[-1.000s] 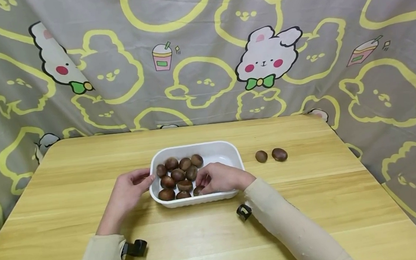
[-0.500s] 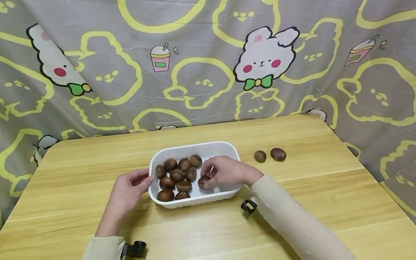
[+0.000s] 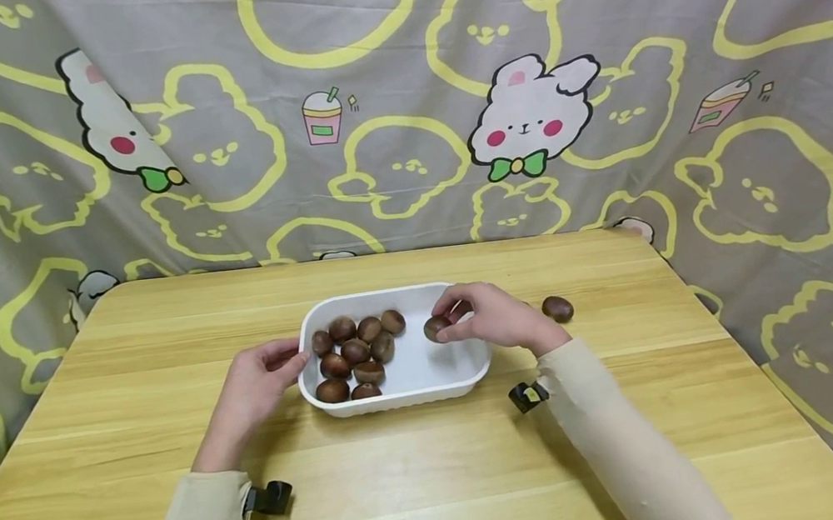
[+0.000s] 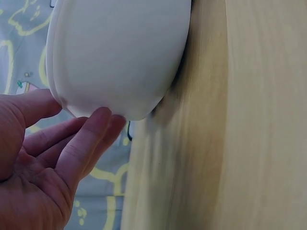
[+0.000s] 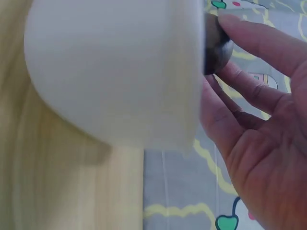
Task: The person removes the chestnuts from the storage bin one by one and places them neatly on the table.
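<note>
A white plastic tray (image 3: 472,363) sits mid-table with several brown chestnuts (image 3: 356,351) grouped in its left half. My right hand (image 3: 488,318) pinches one chestnut (image 3: 435,328) over the tray's right half, near the rim. In the right wrist view the chestnut (image 5: 217,42) shows at the fingertips (image 5: 242,29) beside the tray wall (image 5: 120,72). My left hand (image 3: 256,388) rests against the tray's left end, fingers straight and touching the wall (image 4: 115,52); the left hand (image 4: 57,153) holds nothing.
One loose chestnut (image 3: 558,308) lies on the wooden table (image 3: 422,477) right of the tray; any second one is hidden behind my right hand. A grey cartoon-print cloth (image 3: 401,102) hangs behind and around the table.
My right hand lifted a chestnut from the tray's lower middle and carried it up and rightward toward the tray's right rim. The left hand stayed at the tray's left end.
</note>
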`<state>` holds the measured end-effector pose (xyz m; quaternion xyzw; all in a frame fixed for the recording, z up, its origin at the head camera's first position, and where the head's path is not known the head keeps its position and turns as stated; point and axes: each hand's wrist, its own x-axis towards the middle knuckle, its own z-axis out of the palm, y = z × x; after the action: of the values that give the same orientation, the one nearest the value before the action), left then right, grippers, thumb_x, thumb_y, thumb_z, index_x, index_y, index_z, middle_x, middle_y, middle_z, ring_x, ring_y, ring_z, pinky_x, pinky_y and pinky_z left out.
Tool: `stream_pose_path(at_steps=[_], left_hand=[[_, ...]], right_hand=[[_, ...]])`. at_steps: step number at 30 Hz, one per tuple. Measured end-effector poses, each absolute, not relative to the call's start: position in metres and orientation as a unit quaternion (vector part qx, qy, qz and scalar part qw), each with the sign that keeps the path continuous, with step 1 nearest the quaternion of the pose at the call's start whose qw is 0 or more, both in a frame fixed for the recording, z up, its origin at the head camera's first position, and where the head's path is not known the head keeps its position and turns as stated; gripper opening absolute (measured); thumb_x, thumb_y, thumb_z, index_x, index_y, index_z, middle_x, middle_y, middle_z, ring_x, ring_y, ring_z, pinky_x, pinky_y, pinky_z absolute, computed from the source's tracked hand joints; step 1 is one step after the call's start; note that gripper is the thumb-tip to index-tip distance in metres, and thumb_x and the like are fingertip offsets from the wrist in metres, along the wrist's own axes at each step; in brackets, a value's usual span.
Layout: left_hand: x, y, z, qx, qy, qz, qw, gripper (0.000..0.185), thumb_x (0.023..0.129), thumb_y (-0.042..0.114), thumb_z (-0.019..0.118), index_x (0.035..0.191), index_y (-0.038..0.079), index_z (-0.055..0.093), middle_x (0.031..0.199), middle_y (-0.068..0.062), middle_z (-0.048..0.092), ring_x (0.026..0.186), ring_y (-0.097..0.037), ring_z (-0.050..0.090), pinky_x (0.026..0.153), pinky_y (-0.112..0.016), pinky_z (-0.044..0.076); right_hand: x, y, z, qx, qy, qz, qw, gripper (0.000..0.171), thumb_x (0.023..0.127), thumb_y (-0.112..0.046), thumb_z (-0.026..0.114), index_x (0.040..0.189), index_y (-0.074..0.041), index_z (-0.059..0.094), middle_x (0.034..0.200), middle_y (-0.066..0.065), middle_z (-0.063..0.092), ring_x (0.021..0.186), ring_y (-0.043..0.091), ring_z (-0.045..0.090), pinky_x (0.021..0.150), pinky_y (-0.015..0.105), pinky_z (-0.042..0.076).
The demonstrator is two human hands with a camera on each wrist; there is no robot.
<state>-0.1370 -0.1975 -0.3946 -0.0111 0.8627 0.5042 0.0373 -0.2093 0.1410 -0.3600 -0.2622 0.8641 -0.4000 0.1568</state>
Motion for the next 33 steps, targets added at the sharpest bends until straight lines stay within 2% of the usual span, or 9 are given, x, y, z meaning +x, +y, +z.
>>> stream_pose_path(at_steps=[14, 21, 33], left_hand=[[-0.134, -0.193, -0.393, -0.001, 0.890, 0.456, 0.012, 0.037, 0.098, 0.018, 0.062, 0.126, -0.007, 0.062, 0.113, -0.019, 0.068, 0.105, -0.032, 0.064, 0.089, -0.044, 0.051], [-0.135, -0.193, -0.391, -0.004, 0.891, 0.453, 0.012, 0.037, 0.098, 0.018, 0.062, 0.126, -0.006, 0.062, 0.114, -0.019, 0.068, 0.106, -0.032, 0.064, 0.088, -0.044, 0.051], [-0.137, -0.196, -0.390, 0.009, 0.892, 0.452, 0.024, 0.038, 0.098, 0.019, 0.063, 0.127, -0.007, 0.061, 0.117, -0.020, 0.066, 0.104, -0.030, 0.065, 0.085, -0.042, 0.053]], right_hand=[[-0.224, 0.171, -0.347, -0.217, 0.878, -0.410, 0.122, 0.029, 0.085, -0.021, 0.079, 0.109, -0.010, 0.069, 0.103, 0.004, 0.066, 0.096, 0.021, 0.061, 0.083, 0.038, 0.049], [-0.231, 0.197, -0.344, -0.185, 0.884, -0.414, 0.108, 0.030, 0.084, -0.025, 0.080, 0.109, -0.011, 0.069, 0.104, 0.004, 0.067, 0.098, 0.023, 0.061, 0.089, 0.040, 0.045], [-0.232, 0.248, -0.351, -0.130, 0.900, -0.408, 0.087, 0.040, 0.086, -0.031, 0.078, 0.115, -0.005, 0.067, 0.109, 0.011, 0.065, 0.100, 0.026, 0.061, 0.085, 0.040, 0.047]])
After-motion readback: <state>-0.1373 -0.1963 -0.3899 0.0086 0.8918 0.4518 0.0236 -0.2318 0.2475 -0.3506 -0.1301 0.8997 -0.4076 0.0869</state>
